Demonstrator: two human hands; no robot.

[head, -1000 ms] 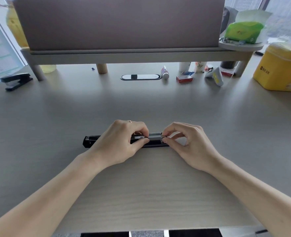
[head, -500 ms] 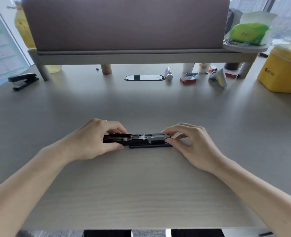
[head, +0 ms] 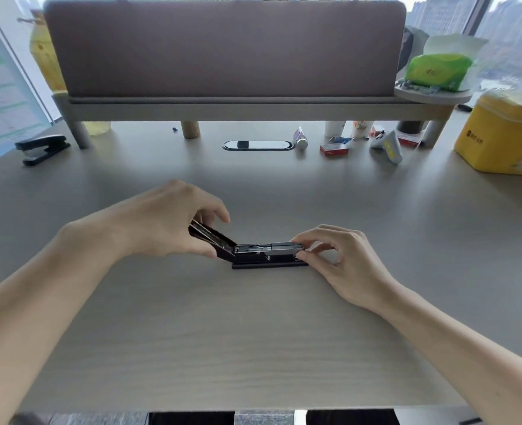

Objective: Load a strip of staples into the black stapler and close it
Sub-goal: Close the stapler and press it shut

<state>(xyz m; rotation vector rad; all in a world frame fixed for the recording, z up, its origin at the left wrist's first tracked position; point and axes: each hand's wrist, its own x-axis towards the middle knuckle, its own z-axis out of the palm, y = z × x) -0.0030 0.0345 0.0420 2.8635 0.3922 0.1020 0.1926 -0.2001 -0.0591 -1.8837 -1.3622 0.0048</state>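
The black stapler (head: 268,264) lies lengthwise on the wooden desk in front of me. Its metal magazine (head: 267,248) is exposed and lies flat over the base. The black top cover (head: 212,239) is swung back to the left and tilts upward. My left hand (head: 167,222) grips that cover from above. My right hand (head: 342,265) pinches the front right end of the magazine between thumb and forefinger. Whether a staple strip sits in the channel is too small to tell.
A second black stapler (head: 43,148) lies at the far left. A red staple box (head: 334,149), a small tube (head: 299,139) and other small items sit under the raised shelf (head: 222,105). A yellow tin (head: 502,136) stands at the right. The desk's front edge is close to me.
My left hand has slid left off the magazine, taken the top cover and lifted it from flat to tilted upward. My right hand has stayed on the front end.
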